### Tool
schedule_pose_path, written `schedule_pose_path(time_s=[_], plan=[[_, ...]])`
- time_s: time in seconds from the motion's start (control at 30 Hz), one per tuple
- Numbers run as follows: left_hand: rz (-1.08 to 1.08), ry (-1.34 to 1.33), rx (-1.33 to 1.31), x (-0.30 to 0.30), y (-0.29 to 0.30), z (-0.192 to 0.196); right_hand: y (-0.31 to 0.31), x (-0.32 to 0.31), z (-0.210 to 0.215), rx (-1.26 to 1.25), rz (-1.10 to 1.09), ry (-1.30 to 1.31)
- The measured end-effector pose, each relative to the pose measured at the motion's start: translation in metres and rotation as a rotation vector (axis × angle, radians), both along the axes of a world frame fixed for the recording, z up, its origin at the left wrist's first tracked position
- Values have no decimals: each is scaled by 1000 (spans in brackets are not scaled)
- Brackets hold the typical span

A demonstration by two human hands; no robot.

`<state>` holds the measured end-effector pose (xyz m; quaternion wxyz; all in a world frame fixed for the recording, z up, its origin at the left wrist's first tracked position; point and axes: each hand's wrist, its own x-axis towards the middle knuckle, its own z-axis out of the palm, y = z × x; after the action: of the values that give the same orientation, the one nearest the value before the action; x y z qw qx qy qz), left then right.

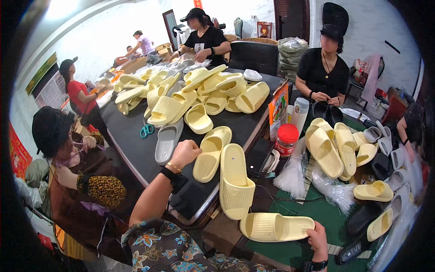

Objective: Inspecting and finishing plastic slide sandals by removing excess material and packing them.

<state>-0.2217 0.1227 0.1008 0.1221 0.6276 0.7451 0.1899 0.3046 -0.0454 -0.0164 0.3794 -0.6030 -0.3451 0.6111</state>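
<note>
While the right hand is clamped on the heel end of a pale yellow slipper with a ribbed strap, the left hand is curled up near the middle. The two hands are well apart. I cannot tell if the left hand has anything inside it, because its fingertips are hidden.

The slipper in the right hand lies sideways, with its toe to the left and its open side up. Near its toe is a second yellow ribbed slipper, with its heel pointing away from the person. I cannot tell if these two touch.

Just beside the left hand, a third yellow ribbed slipper sits on the long black worktop. On the other side of that hand lies a smooth grey slipper, and close to it are scissors with round teal handles. Farther back is a big, messy heap of yellow slippers.

To the right stand a clear jar with a red lid and a tall white bottle. Near them is a bundle of thin, clear plastic strips.
</note>
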Motion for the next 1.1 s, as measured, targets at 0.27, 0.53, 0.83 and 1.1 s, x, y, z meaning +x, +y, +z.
schedule_pose_path(time_s=[0.27,0.53,0.83,1.1], plan=[[-40,9,288,12,44,64,0,1,-2,-33,-6,9],[-157,75,162,16,90,71,0,0,-2,1,-4,24],[-69,126,144,7,108,56,0,-1,1,-9,-1,0],[97,30,297,-37,120,37,0,1,0,-5,17,24]])
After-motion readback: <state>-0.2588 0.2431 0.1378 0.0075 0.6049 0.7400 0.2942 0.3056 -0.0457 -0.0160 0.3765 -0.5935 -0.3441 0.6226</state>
